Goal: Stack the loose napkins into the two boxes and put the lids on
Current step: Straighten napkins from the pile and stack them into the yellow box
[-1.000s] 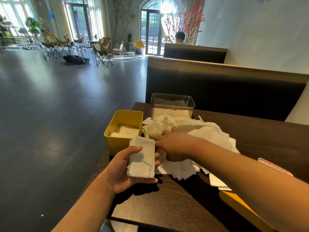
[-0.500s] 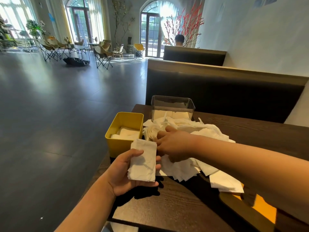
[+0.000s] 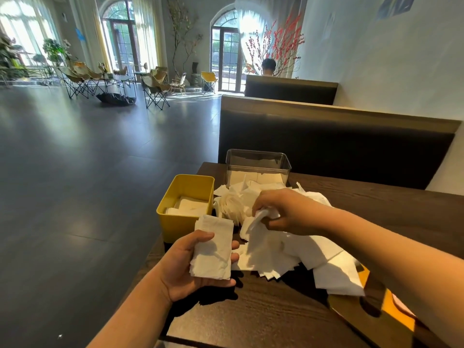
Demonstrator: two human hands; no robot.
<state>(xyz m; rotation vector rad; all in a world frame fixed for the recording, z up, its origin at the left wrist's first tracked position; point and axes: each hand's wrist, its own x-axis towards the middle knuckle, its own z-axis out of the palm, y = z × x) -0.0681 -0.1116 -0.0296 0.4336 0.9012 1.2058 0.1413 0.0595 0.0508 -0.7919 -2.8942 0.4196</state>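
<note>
My left hand (image 3: pixel 187 266) holds a small stack of folded white napkins (image 3: pixel 212 248) palm up, thumb over its near edge, just in front of the yellow box (image 3: pixel 184 221). That box has a few napkins lying flat inside. My right hand (image 3: pixel 283 212) pinches a white napkin (image 3: pixel 261 223) and lifts it off the loose pile of napkins (image 3: pixel 296 252) spread on the dark wooden table (image 3: pixel 251 317). Behind the pile stands a clear box (image 3: pixel 258 167) with napkins in its bottom. A flat wooden lid (image 3: pixel 371 305) with a yellow underside lies at the right, partly under my forearm.
The table's left edge runs right beside the yellow box, with open dark floor beyond. A dark booth backrest (image 3: pixel 326 146) rises behind the table. Folding chairs (image 3: pixel 155 89) and a seated person (image 3: pixel 268 67) are far off.
My right hand has risen from flat on the pile and now pinches one napkin clear of it. The left hand keeps its stack in about the same spot.
</note>
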